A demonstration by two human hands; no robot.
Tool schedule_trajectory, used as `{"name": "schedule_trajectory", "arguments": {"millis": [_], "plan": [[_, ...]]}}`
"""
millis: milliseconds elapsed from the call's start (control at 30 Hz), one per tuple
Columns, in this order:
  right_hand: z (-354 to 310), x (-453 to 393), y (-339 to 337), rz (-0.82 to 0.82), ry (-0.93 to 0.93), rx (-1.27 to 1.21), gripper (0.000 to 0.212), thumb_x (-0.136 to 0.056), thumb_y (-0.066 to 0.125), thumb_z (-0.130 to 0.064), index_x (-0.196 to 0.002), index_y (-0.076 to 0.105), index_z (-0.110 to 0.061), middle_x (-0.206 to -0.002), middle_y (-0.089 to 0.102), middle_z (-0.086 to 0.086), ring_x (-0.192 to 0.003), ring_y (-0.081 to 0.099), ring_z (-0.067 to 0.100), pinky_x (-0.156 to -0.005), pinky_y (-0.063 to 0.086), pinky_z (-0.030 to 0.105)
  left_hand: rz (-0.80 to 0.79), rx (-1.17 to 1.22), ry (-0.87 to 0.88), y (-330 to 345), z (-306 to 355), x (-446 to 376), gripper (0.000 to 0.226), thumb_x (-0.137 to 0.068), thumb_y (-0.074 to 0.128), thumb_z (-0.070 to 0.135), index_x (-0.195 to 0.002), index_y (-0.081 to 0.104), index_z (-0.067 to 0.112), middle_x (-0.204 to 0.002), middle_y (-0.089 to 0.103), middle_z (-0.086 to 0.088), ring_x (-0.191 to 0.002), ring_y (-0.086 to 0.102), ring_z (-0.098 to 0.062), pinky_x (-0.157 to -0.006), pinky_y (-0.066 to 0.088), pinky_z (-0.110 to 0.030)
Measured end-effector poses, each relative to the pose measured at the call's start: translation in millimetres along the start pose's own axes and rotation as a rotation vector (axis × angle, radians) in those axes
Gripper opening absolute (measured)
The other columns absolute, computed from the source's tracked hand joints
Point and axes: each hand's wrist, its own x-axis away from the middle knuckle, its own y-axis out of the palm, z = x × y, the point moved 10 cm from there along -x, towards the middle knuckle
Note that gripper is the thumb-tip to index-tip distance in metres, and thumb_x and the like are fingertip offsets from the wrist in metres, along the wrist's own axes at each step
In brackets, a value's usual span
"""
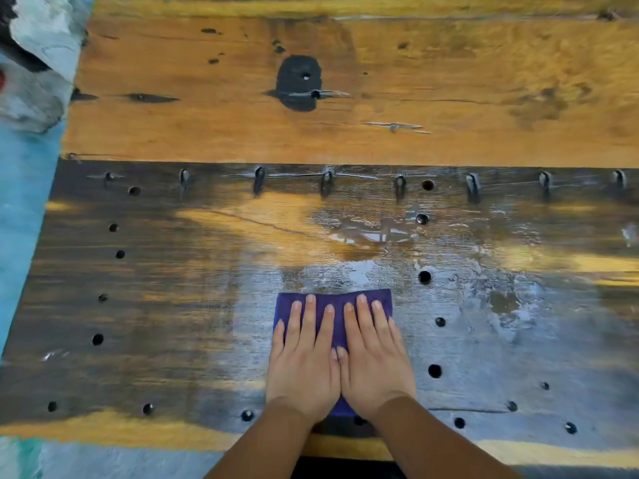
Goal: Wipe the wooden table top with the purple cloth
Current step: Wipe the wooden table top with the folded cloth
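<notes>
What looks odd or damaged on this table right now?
A wet puddle glistens beyond the purple cloth. The wooden table top has a black patch, cracks and many round holes.

You have a single head view — it looks forward and steeply down onto the wooden table top (214,115) from its near edge, close in, with the far planks running across the frame's top.

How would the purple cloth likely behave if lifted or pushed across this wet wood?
The purple cloth lies flat under both hands, so it is probably soft and would droop if lifted. The wooden table top looks wet ahead of it, so it likely glides, perhaps snagging at holes.
</notes>
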Motion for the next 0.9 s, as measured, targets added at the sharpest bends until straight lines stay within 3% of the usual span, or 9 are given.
{"name": "schedule_trajectory", "arguments": {"millis": [133,367,733,900], "plan": [[3,-32,-15,0.014,0.004,0.023,0.063,-0.096,0.006,-0.047,-0.148,-0.014,-0.017,-0.156,-0.020,0.004,-0.142,-0.028,0.023,-0.116,-0.012,0.042,-0.005,-0.017,0.016,-12,-2,-35,0.061,-0.096,0.008,0.044,-0.150,-0.016,0.028,-0.156,-0.026,0.000,-0.141,-0.031,-0.020,-0.117,-0.011,-0.044],[6,-80,-29,0.004,0.009,0.014,0.062,-0.096,0.000,-0.048,-0.145,-0.026,-0.021,-0.153,-0.031,0.002,-0.140,-0.033,0.019,-0.115,-0.015,0.040,0.012,-0.032,0.029,-30,-9,-82,0.061,-0.096,0.010,0.042,-0.150,-0.015,0.028,-0.157,-0.024,0.000,-0.142,-0.028,-0.019,-0.117,-0.010,-0.044],[11,-167,-73,0.102,0.008,-0.007,0.063,-0.097,0.004,-0.049,-0.149,-0.015,-0.019,-0.156,-0.022,0.002,-0.142,-0.029,0.016,-0.116,-0.015,0.037,0.094,-0.023,0.027,-70,-23,-169,0.062,-0.095,0.013,0.043,-0.150,-0.012,0.029,-0.159,-0.018,0.001,-0.145,-0.021,-0.018,-0.117,-0.010,-0.042],[15,-212,-98,0.124,0.001,-0.014,0.061,-0.096,0.001,-0.049,-0.146,-0.022,-0.022,-0.153,-0.031,-0.003,-0.140,-0.033,0.014,-0.114,-0.020,0.035,0.123,-0.013,0.021,-93,-28,-215,0.061,-0.093,0.009,0.044,-0.149,-0.012,0.029,-0.158,-0.021,0.004,-0.144,-0.023,-0.016,-0.117,-0.010,-0.041]]}}
